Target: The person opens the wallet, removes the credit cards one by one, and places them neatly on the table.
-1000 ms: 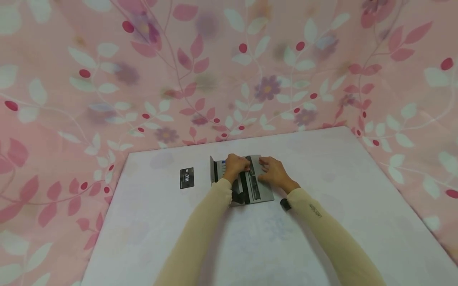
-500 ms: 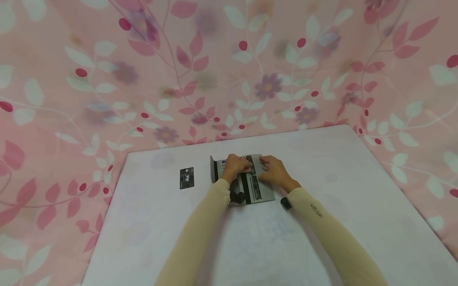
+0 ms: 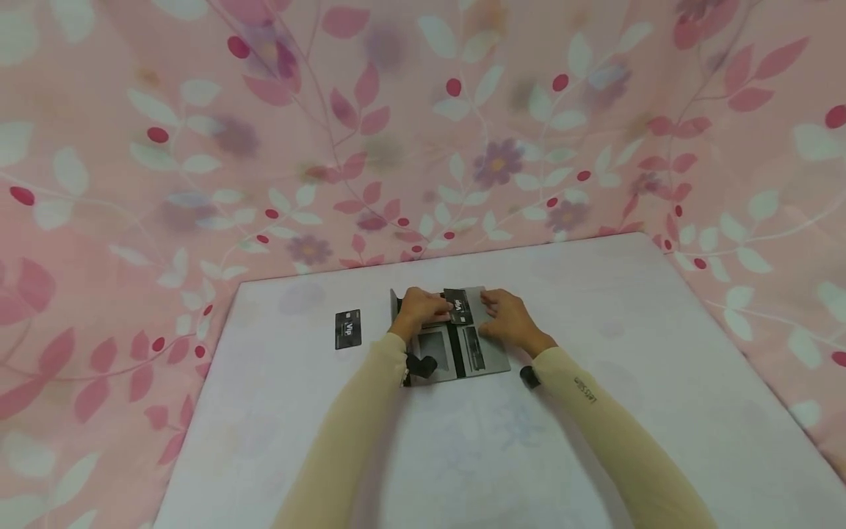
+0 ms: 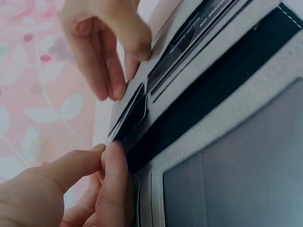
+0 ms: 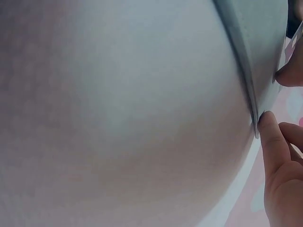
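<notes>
VIP card between two hands, over the wallet's far half

VIP card (image 3: pixel 459 305) on the far part of the open wallet (image 3: pixel 500 358), just to the right of the left hand (image 3: pixel 415 308). Long axis runs near to far, roughly parallel with the wallet's dark fold strip (image 3: pixel 457 360). That alignment, against the right panel's pockets, is what I judge the work turns on. Left hand is the nearer: thumb and index together, apparently pinching the card's left edge; exact grip partly hidden.

Right hand (image 3: pixel 510 321) on the opposite side: thumb and fingers apart, relaxed, touching the right panel near its outer edge, no card in them. Slotted card (image 3: pixel 474 350) sits in the near pocket, same panel. Loose card (image 3: pixel 347 329) flat on the white counter (image 3: pixel 542 455), left of the wallet, apart from it.
</notes>
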`<act>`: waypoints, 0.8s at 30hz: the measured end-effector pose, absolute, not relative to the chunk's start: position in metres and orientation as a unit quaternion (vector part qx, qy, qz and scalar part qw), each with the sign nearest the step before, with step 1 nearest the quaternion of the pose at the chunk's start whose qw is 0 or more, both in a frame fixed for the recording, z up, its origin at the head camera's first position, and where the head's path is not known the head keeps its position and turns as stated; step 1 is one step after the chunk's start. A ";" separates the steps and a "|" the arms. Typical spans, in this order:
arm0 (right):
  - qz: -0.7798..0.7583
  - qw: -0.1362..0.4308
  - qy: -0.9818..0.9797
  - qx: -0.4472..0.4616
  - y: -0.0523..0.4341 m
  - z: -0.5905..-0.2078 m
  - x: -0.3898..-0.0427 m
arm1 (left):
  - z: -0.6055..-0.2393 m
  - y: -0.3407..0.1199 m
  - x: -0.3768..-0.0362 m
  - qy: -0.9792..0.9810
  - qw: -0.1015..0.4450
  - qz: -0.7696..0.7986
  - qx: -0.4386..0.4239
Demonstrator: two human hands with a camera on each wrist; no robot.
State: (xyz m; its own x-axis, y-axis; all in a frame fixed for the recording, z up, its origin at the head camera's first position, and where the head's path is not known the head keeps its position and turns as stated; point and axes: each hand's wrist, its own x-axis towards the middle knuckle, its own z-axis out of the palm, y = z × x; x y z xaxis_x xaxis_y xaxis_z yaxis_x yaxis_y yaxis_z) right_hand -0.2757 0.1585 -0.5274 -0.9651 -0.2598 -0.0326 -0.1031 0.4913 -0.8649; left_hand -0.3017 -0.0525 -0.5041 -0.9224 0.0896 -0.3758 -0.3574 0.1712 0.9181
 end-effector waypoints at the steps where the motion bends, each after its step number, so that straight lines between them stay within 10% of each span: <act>1: -0.493 0.077 0.860 -0.105 0.159 -0.527 -0.276 | -0.504 -0.054 -0.302 0.741 0.181 0.641 -0.090; 24: -0.494 0.081 0.860 -0.099 0.162 -0.533 -0.282 | -0.492 -0.123 -0.313 0.651 0.160 0.737 -0.085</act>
